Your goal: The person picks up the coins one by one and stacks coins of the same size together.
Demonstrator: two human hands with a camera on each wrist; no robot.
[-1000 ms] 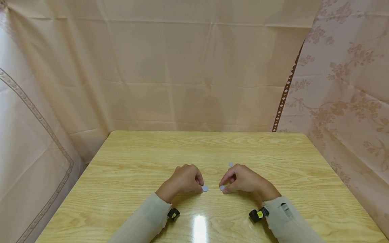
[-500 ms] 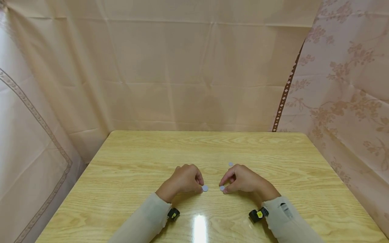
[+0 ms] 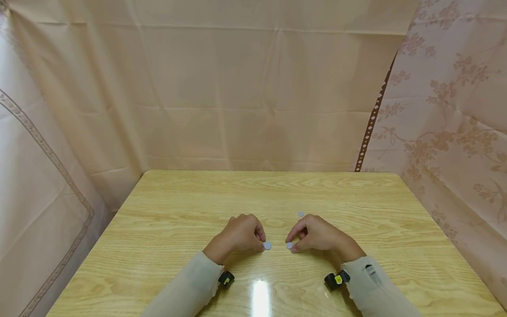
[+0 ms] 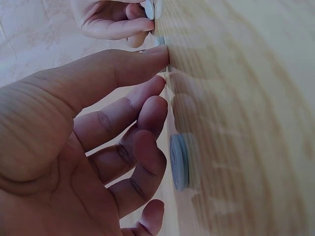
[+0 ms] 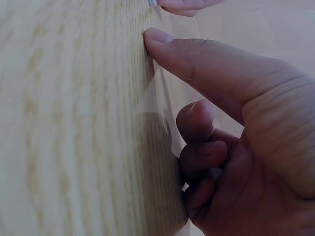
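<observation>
Two small pale grey round discs lie close together on the table, one at each hand. My left hand (image 3: 239, 235) pinches the left disc (image 3: 267, 245) at its edge with thumb and index fingertips. Facing it, my right hand (image 3: 318, 233) has thumb and index finger at either side of the right disc (image 3: 289, 245), which shows tilted in the left wrist view. Under the curled fingers of the left hand sits a thicker grey-blue disc (image 4: 178, 162), hidden from the head view. Another pale disc (image 3: 301, 214) lies just beyond the right hand.
The wood-grain table (image 3: 198, 189) has rounded far corners. Behind it hangs a beige curtain (image 3: 237, 88), with a flowered curtain (image 3: 447, 110) on the right. A bright light reflection shows near the table's front. Black wrist cameras (image 3: 336, 280) sit at the sleeves.
</observation>
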